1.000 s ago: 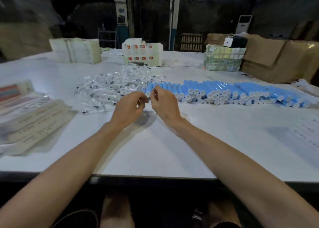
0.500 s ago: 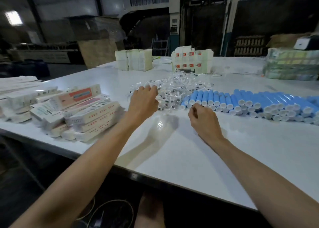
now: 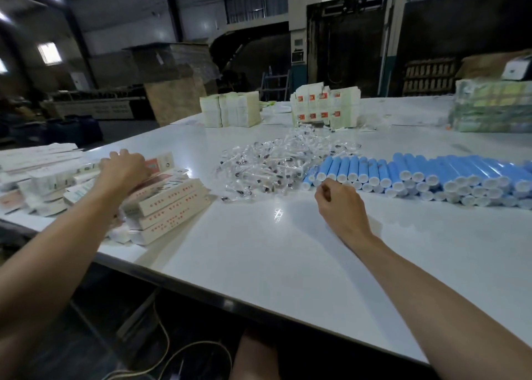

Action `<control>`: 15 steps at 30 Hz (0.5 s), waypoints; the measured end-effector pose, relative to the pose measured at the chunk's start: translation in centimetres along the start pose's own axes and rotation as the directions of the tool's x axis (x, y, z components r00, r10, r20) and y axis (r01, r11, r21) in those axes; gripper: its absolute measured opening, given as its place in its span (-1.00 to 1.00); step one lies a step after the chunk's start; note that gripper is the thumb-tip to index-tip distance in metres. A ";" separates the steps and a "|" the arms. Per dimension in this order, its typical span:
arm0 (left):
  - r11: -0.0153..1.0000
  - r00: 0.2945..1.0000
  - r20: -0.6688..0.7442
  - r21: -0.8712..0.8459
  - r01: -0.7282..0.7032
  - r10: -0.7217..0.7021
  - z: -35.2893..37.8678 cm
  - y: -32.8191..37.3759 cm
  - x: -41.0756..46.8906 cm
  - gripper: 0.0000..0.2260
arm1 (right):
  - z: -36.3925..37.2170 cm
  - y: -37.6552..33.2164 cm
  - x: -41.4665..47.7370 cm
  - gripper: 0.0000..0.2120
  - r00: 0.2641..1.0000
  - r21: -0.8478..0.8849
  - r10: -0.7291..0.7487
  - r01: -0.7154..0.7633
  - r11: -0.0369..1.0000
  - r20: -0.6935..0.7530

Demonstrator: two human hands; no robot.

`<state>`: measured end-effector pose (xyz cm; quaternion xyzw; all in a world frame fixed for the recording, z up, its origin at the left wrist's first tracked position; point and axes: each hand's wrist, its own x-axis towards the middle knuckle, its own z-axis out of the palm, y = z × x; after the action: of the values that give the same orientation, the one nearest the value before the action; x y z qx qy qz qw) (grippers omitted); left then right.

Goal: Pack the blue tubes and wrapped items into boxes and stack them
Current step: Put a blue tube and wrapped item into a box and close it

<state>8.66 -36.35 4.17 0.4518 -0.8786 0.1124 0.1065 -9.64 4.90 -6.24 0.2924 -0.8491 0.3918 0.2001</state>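
Several blue tubes [image 3: 431, 175] with white caps lie in a long row on the right of the white table [image 3: 288, 250]. A heap of clear wrapped items [image 3: 276, 163] sits just left of them. Long white boxes [image 3: 169, 204] with red print are stacked at the left edge. My left hand [image 3: 123, 166] rests on the top box of that stack, fingers bent down over it. My right hand [image 3: 339, 204] hovers just in front of the nearest tubes with its fingers curled in. I see nothing in it.
More flat cartons [image 3: 37, 161] lie spread at the far left. At the back stand white bundles [image 3: 230, 109], cartons with red squares [image 3: 325, 109] and green wrapped packs [image 3: 492, 109]. The table's near edge runs diagonally; a cable [image 3: 172, 356] lies on the floor below.
My left hand has swung left from the wrapped items onto the box stack. My right hand stayed by the tubes' left end. My head has turned left.
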 end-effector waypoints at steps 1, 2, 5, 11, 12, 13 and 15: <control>1.000 1.000 -0.004 0.016 -0.013 0.013 0.1 -0.1 -0.1 -0.56 | -0.1 0.0 0.0 -0.77 1.000 -0.004 0.004 -0.004 1.000 0.005; 0.999 1.000 -0.014 0.024 -0.027 0.028 0.2 -0.1 -0.1 -0.56 | -0.1 0.0 0.0 -0.76 1.000 -0.009 0.009 -0.009 1.000 0.009; 0.996 0.993 -0.075 0.027 -0.087 0.088 -0.5 0.1 -0.4 -0.45 | -0.2 0.0 -0.1 -0.76 1.000 -0.020 0.022 -0.022 1.000 0.019; 0.892 0.910 -0.203 -0.207 -0.401 0.362 -4.4 5.0 -2.7 -0.67 | 0.0 0.1 0.1 -0.76 1.000 -0.008 0.014 -0.013 1.000 0.028; 0.857 0.887 -0.204 -0.241 -0.455 0.414 -4.9 6.6 -3.5 -0.67 | 0.1 0.1 0.1 -0.75 0.999 0.009 0.006 -0.006 1.000 0.042; 0.818 0.864 -0.200 -0.281 -0.502 0.462 -5.3 8.2 -4.4 -0.65 | 0.2 0.1 0.1 -0.74 0.998 0.050 0.001 -0.004 0.999 0.060; 0.749 0.819 -0.184 -0.334 -0.573 0.544 -5.4 11.7 -6.5 -0.59 | 0.2 -0.1 0.1 -0.74 0.994 0.244 0.030 -0.054 0.968 0.104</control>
<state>3.25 -23.13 6.25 0.1350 -0.9733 -0.0140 0.1850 -9.67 4.62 -6.24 0.3160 -0.8089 0.4832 0.1114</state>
